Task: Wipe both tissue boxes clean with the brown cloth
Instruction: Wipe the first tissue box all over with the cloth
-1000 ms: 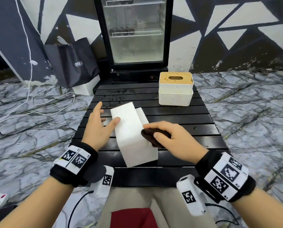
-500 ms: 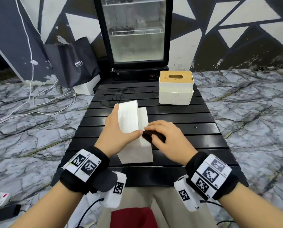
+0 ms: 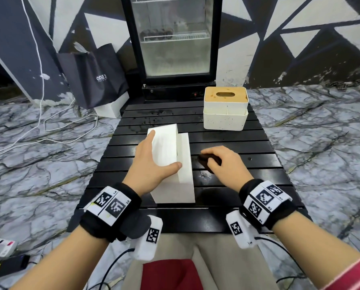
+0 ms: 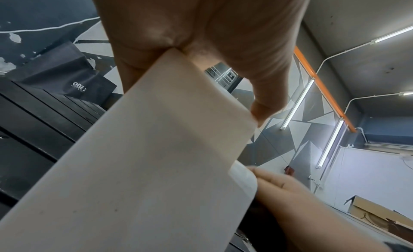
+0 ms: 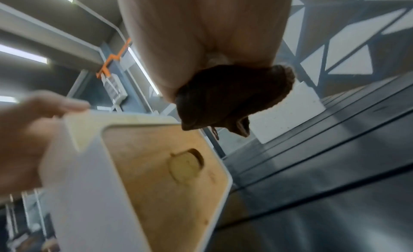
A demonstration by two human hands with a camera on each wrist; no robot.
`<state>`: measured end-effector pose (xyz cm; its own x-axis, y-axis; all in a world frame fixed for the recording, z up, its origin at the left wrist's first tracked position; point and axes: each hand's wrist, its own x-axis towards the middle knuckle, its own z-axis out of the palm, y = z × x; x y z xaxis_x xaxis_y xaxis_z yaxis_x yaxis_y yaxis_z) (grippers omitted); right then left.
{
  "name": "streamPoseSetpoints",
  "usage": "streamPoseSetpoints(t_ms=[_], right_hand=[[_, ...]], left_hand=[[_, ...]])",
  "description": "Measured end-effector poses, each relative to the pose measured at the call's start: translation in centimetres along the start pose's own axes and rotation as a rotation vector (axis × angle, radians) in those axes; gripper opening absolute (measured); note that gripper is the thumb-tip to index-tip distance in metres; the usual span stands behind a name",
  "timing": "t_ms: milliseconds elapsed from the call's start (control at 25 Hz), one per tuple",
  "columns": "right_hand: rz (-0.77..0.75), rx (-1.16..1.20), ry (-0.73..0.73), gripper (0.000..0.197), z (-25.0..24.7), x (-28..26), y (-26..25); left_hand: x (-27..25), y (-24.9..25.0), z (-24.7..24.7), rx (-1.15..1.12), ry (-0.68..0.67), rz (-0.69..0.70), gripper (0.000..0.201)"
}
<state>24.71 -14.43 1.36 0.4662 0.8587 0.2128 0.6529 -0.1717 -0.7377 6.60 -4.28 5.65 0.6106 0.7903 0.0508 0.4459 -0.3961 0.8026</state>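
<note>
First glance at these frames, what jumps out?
The left hand holds a white tissue box lying on its side at the middle of the black slatted table. Just to its right, the right hand grips a balled-up brown cloth, apart from the box. A second tissue box with a wooden lid stands upright at the table's far right, in front of a glass-door fridge.

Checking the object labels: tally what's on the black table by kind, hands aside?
Tissue boxes: 2, one on its side under the left hand at, one upright at
Brown cloth: 1, gripped in the right hand
Total: 3
</note>
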Motion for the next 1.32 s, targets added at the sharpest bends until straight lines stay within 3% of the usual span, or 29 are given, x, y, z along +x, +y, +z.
streamPoseSetpoints(t_ms=[200,320,680,840,920,1000,1080,1160,1240,1320], right_hand=[[0.167,-0.306,-0.242,0.034,1.0,-0.7,4.0],[0.17,-0.393,-0.329,0.037,1.5,-1.0,4.5],[0.173,-0.439,-0.37,0.04,1.6,-1.1,4.4],[0.234,-0.553,-0.498,0.043,0.5,-0.8,2.6],[0.185,-0.495,-0.434,0.041,-0.3,-0.6,0.5],[-0.004,-0.284,-0.25,0.037,-0.7,-0.5,-2.3],[-0.199,-0.141,-0.142,0.035,-0.5,-0.7,-5.5],[-0.323,-0.152,-0.174,0.038,0.5,-1.2,-7.9],[-0.34,-0.233,-0.239,0.048,1.6,-1.7,-8.6],[-0.289,-0.299,-0.267,0.049,1.8,-1.8,-8.2]], left_hand=[[-0.2,0.1,0.0,0.01,0.003,-0.006,0.099],[-0.3,0.0,0.0,0.001,0.012,-0.006,0.099],[-0.1,-0.1,0.0,-0.01,0.01,-0.002,0.099],[0.2,-0.4,-0.3,-0.023,-0.013,-0.005,0.105],[0.5,-0.6,-1.1,-0.035,-0.055,-0.009,0.114],[1.3,-1.1,-2.2,-0.051,-0.063,-0.014,0.121],[2.7,-1.8,-3.3,-0.018,-0.054,-0.002,0.112],[4.1,-2.5,-4.0,0.022,-0.098,0.049,0.093],[5.0,-2.9,-4.5,0.009,-0.169,0.089,0.064],[5.5,-3.4,-4.8,0.029,-0.201,0.1,0.05]])
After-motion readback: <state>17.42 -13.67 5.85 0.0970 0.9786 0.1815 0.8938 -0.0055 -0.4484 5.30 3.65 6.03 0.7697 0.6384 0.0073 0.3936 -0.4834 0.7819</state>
